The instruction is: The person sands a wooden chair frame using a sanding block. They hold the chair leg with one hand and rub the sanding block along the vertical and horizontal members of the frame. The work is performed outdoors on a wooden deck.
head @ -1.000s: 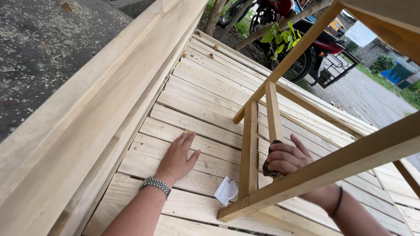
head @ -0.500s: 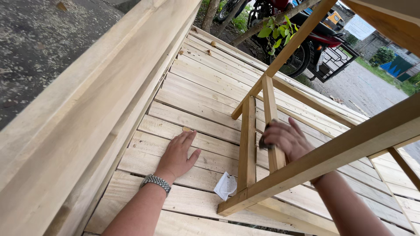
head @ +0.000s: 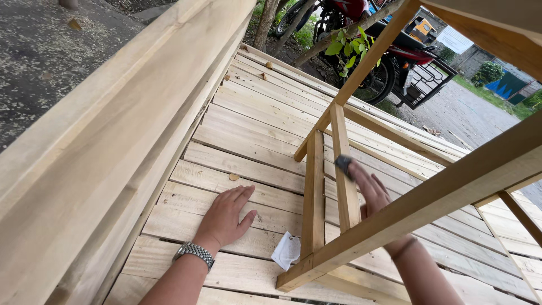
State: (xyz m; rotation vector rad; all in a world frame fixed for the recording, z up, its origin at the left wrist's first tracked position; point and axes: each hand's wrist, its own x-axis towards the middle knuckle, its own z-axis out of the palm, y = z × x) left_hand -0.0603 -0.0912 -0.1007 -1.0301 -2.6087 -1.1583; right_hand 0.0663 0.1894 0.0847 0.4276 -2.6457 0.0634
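Note:
My left hand (head: 227, 216) lies flat, fingers spread, on the pale wooden slats (head: 254, 135); a metal watch (head: 193, 253) is on its wrist. My right hand (head: 367, 189) reaches under a slanted beam and presses a small dark grey pad (head: 343, 164), likely sandpaper, against the narrow upright strip (head: 343, 169) of a wooden frame. A second strip (head: 314, 192) stands just to its left. The beam (head: 429, 203) hides part of my right wrist.
A thick timber rail (head: 113, 141) runs along the left. A white scrap of paper (head: 286, 250) lies by the frame's lower corner. A diagonal brace (head: 361, 73) rises to the upper right. A red motorcycle (head: 389, 51) is parked beyond the slats, beside a tree trunk.
My right hand has slid up along the narrow strip with the grey pad, fingers now stretched out. My left hand stays flat on the slats.

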